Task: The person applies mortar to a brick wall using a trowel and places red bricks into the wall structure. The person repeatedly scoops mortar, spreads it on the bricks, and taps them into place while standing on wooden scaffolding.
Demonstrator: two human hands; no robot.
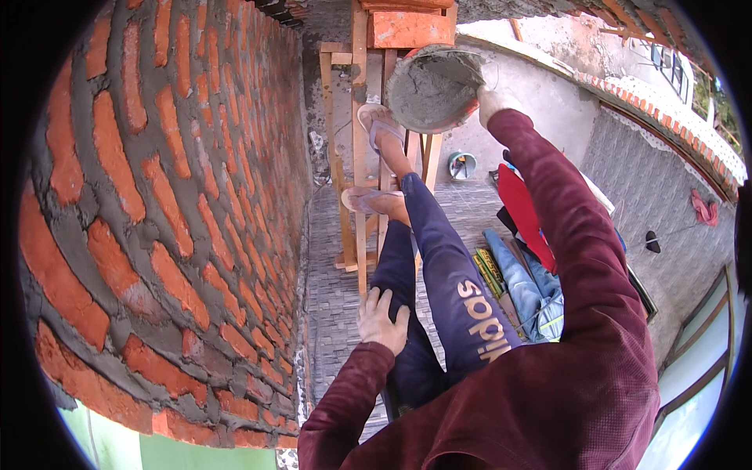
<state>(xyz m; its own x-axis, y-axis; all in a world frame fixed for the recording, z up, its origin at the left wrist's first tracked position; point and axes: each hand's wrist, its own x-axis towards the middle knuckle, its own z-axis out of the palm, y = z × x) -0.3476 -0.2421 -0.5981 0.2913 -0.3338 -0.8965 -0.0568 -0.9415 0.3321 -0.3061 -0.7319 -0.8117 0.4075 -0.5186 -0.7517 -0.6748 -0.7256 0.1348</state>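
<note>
My right hand [499, 104], in a pale glove, is closed at the right rim of a round orange basin [401, 61]. Grey wet mortar [433, 92] fills much of the basin. What the hand grips appears to be a trowel [471, 69], its blade in the mortar; the handle is hidden by the fingers. My left hand [382, 321], also pale-gloved, lies on my left thigh with its fingers spread and nothing in them. Beyond the basin, orange bricks [411, 30] are stacked on the wooden scaffold.
A tall brick wall [172, 211] with grey joints rises along the left. My sandalled feet stand on the narrow wooden scaffold [359, 168], above a tiled floor [333, 313]. Below are a small bucket [462, 166], red cloth [517, 207] and blue jeans [511, 274].
</note>
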